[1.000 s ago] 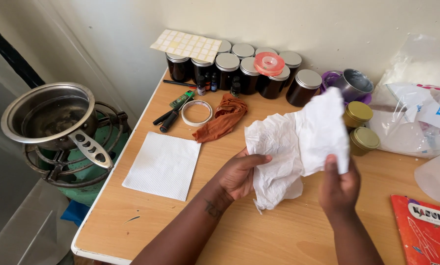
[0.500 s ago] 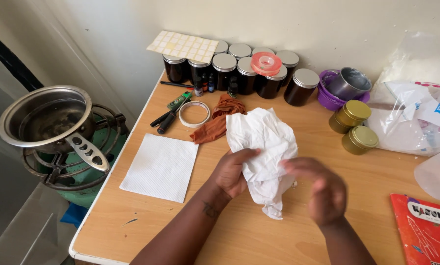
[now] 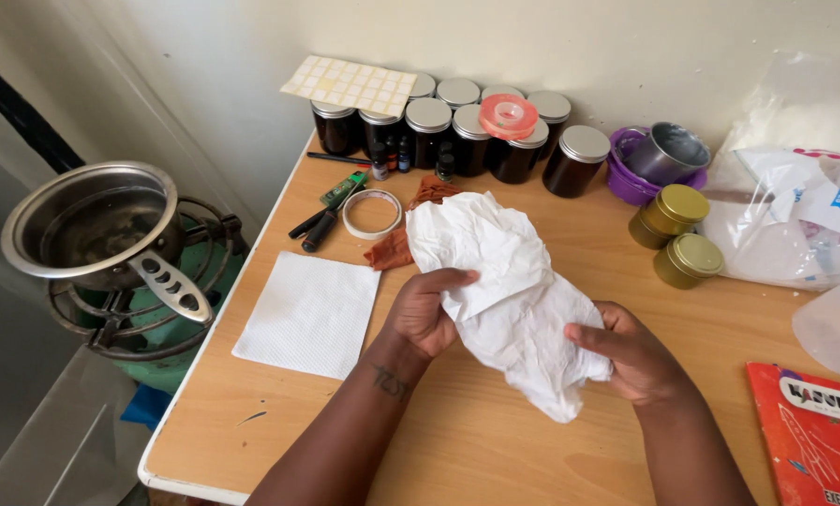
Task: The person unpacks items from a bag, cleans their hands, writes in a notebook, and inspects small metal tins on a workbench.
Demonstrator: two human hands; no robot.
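Note:
A crumpled white paper towel (image 3: 504,281) is bunched above the wooden table (image 3: 495,440), held from both sides. My left hand (image 3: 423,312) grips its left edge with the thumb over the top. My right hand (image 3: 631,351) clasps the lower right part, fingers curled into the folds. A flat white paper napkin (image 3: 309,313) lies on the table left of my left hand. An orange-brown cloth (image 3: 403,234) lies just behind the towel, partly hidden by it.
Several dark jars with silver lids (image 3: 457,131) line the wall, one topped by a pink tape roll (image 3: 507,116). Two gold tins (image 3: 679,234), a purple bowl holding a metal cup (image 3: 661,157), plastic bags (image 3: 795,215), a red book (image 3: 818,431), a tape ring (image 3: 371,214), pens, and a pot (image 3: 87,225) on a burner surround the workspace.
The towel, spread wide a second ago, has been gathered into a tighter bundle. My right hand dropped from its upper right edge to its lower right side.

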